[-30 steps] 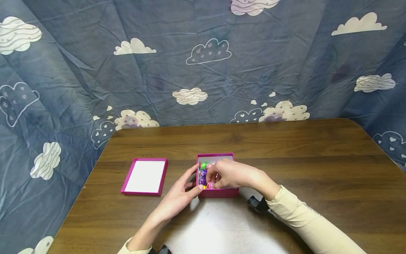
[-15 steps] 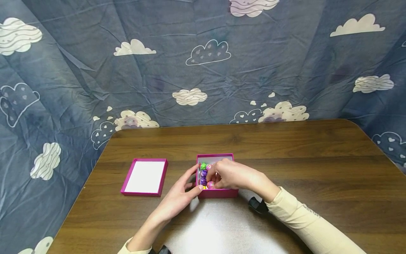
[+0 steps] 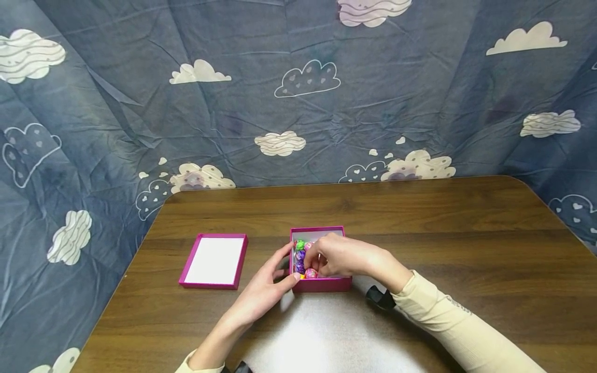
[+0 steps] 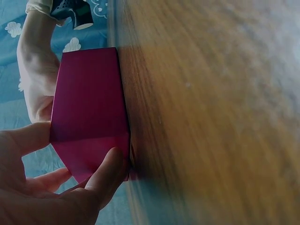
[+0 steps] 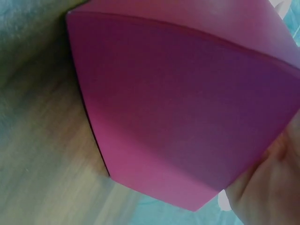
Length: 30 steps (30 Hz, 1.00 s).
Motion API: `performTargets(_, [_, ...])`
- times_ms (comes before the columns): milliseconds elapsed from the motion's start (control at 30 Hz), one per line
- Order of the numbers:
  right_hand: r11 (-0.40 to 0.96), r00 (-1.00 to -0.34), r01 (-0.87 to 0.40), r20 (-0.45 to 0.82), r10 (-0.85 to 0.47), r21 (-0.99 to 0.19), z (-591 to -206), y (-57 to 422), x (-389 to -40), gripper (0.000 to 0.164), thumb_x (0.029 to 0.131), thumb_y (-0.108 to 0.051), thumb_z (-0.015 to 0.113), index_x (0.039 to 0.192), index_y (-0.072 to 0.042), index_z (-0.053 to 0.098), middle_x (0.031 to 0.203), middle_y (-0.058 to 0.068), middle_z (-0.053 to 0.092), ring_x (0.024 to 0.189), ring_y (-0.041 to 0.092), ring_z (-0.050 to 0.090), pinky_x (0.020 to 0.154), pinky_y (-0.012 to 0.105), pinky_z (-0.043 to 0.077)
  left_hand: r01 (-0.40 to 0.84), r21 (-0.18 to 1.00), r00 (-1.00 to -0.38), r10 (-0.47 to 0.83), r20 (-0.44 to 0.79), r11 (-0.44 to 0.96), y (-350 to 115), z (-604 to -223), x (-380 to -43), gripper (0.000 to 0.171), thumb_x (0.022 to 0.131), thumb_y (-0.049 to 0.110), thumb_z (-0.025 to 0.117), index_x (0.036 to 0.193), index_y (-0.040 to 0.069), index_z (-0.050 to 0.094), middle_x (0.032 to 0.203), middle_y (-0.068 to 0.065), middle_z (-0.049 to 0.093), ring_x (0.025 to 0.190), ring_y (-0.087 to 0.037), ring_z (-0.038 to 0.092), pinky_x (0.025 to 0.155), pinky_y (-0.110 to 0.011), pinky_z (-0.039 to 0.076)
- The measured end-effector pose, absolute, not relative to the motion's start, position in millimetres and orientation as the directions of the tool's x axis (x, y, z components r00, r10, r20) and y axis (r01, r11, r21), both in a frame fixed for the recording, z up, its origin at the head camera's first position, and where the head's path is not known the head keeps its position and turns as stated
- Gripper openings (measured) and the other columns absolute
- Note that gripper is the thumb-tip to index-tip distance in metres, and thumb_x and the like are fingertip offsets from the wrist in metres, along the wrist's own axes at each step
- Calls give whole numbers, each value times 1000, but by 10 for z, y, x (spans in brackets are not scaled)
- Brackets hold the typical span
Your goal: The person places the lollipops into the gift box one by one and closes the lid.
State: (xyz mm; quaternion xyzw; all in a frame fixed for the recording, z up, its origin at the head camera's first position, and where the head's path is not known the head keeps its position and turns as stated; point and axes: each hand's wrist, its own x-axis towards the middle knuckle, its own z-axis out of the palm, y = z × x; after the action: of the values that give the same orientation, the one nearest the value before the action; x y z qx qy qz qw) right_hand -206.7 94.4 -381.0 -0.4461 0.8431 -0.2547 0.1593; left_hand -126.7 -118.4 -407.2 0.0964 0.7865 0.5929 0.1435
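A magenta box (image 3: 322,285) stands on the table with its top uncovered. Inside, along its left wall, lie small round wrapped candies: a green one (image 3: 300,245), purple ones (image 3: 300,261) and pink ones. My right hand (image 3: 342,255) reaches over the right side into the box, fingers bent down around a pink candy (image 3: 311,273) near the front wall; its fingertips are partly hidden. My left hand (image 3: 267,287) steadies the box from the left. Its fingers lie nearly straight along the side wall, thumb at the near corner. In the left wrist view, the left fingers (image 4: 108,171) touch the box wall.
A shallow magenta lid (image 3: 236,267) with a white inside lies on the wooden table (image 3: 420,223) to the left of the box. Behind the table hangs a blue cloth (image 3: 224,134) with a cloud print. Dark wrist devices (image 3: 380,298) sit under the sleeves.
Both hands stay at the box almost without moving. The pink candy by the right thumb has turned or shifted slightly and shows more now.
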Motion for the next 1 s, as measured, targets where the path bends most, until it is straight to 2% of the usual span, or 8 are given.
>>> performTargets(233, [461,-560,-623,-52,-827,-632,-3758,1010,-2076,27,76,10,63,89,-10,73,79,-4,67,71,4,62,65,22,51,-15,964,-940,324,-104,265,-1168,-4062,-1257,65,96,25,64,153,31,33,156,-9,33,125,-32,50,92,-46,46])
performTargets(400, [414,-577,-609,20,-817,-677,-3721,1106,-2039,24,79,8,64,94,-9,72,84,-2,69,76,5,64,70,25,53,-17,967,-935,339,-105,253,-1169,-4059,-1260,65,97,24,63,153,31,33,156,-9,32,125,-33,50,92,-45,46])
performTargets(633, [397,-668,-549,101,-737,-735,-3703,1260,-1907,24,86,-4,73,110,-9,72,93,-2,70,78,8,62,70,29,52,-16,966,-933,344,-107,256,-1180,-4070,-1284,64,97,23,63,153,29,33,156,-9,31,126,-34,49,94,-47,46])
performTargets(833, [367,-738,-479,139,-660,-798,-3689,1308,-1738,27,91,-11,71,117,-14,70,101,2,71,83,12,64,69,31,53,23,963,-949,310,-64,269,-1201,-4007,-1273,61,97,21,64,152,26,37,153,-9,36,126,-34,51,94,-48,46])
performTargets(1000, [330,-775,-469,203,-598,-819,-3676,1255,-1598,27,92,-10,69,117,-18,69,108,-4,70,87,12,65,69,31,54,56,947,-970,241,-23,317,-1299,-3915,-1229,56,97,20,64,148,27,43,153,-5,39,126,-33,51,96,-51,45])
